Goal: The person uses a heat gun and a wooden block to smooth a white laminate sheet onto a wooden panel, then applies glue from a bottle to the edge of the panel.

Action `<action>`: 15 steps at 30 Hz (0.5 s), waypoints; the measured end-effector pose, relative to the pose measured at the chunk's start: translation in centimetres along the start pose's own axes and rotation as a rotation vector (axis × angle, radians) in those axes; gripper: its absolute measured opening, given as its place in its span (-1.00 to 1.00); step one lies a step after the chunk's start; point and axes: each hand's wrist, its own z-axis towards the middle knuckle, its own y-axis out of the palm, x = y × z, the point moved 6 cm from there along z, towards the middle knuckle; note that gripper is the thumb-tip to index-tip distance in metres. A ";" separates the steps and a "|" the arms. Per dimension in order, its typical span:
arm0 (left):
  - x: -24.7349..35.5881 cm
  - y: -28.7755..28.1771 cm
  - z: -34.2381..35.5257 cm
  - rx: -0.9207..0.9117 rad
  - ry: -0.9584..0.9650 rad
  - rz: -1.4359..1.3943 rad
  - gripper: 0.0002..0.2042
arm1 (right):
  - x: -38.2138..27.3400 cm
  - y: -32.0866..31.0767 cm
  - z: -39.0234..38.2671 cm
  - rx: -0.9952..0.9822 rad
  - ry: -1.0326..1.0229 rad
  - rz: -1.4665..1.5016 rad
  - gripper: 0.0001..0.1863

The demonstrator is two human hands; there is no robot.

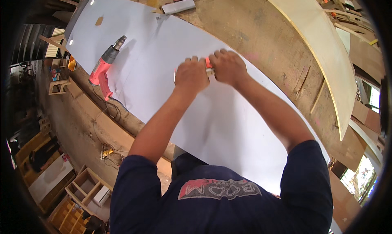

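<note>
A long white sheet [212, 124] with a curved edge lies across the work table. Near its upper right edge my left hand [191, 74] and my right hand [228, 68] are closed side by side on a small red tool [209, 64] with a pale edge, mostly hidden by my fingers. To the left, a pink and black heat gun [101, 70] rests on the sheet, nozzle toward the far side, its cord trailing off the near edge.
A long curved pale board [326, 50] lies at the right. Small blocks [178, 6] sit at the back. Wooden frames [87, 189], a yellow tool [107, 153] and cords are on the floor at the left. Board offcuts [359, 54] crowd the far right.
</note>
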 end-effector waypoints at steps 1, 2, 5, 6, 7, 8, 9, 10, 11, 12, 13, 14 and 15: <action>-0.2 0.1 0.9 -0.074 -0.021 0.041 -0.75 | 0.3 -0.1 0.7 -0.035 0.023 -0.012 -0.89; -0.4 0.3 1.9 -0.072 -0.015 0.042 -0.75 | 0.9 0.4 1.4 -0.032 0.028 -0.015 -0.89; -1.3 0.2 4.1 -0.010 -0.019 0.086 -0.74 | 2.0 1.0 3.2 0.034 0.052 -0.086 -0.89; -1.5 0.1 4.6 0.012 -0.008 0.105 -0.73 | 2.2 1.1 3.6 0.038 0.064 -0.097 -0.89; -1.7 -0.1 4.9 0.037 0.001 0.126 -0.73 | 2.4 1.0 4.0 0.045 0.076 -0.109 -0.89; -1.7 -0.2 4.9 0.056 0.009 0.136 -0.73 | 2.5 1.0 4.1 0.066 0.079 -0.119 -0.89; -1.7 -0.5 4.8 0.081 0.023 0.123 -0.73 | 2.5 0.9 4.3 0.056 0.093 -0.099 -0.89; -1.6 -1.0 4.7 0.105 0.037 0.110 -0.73 | 2.5 0.8 4.3 0.048 0.105 -0.079 -0.88; -1.6 -1.1 4.2 0.131 0.038 0.121 -0.73 | 2.1 0.4 3.9 0.072 0.099 -0.092 -0.88; -1.7 -0.4 3.2 0.062 0.025 0.095 -0.73 | 1.3 0.7 3.1 0.049 0.091 -0.076 -0.89; -1.5 0.4 2.2 -0.016 0.013 0.060 -0.73 | 0.6 1.0 2.1 0.015 0.085 -0.058 -0.89; -1.2 0.5 1.0 -0.021 0.008 0.058 -0.73 | 0.1 0.8 1.1 0.009 0.082 -0.054 -0.89; -0.6 0.9 -1.0 -0.079 0.013 0.022 -0.77 | -1.1 0.8 -0.5 -0.060 0.054 -0.025 -0.90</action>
